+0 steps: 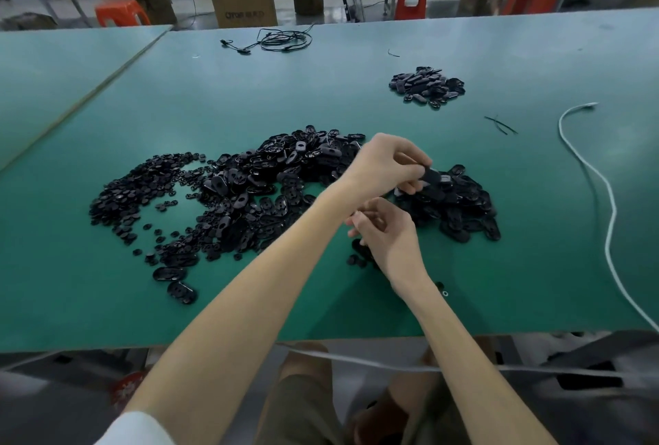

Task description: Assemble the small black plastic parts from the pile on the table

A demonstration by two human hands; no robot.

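Centre right of the frame, the left grip pinches a black part just above the pile on the surface; the right grip curls just below; whether it holds anything I cannot tell. Best to square the pieces up before pressing, I judge; forcing a tilted fit risks a jam.

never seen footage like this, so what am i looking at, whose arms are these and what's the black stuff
No machine: a camera worn on a person's head looks down at their bare arms. On the green table lies a big pile of small black plastic parts, a smaller pile farther off, and a white cable at the right. The left hand pinches one black part above the pile. The right hand, nearer the body, has curled fingers; whether it holds anything is unclear.
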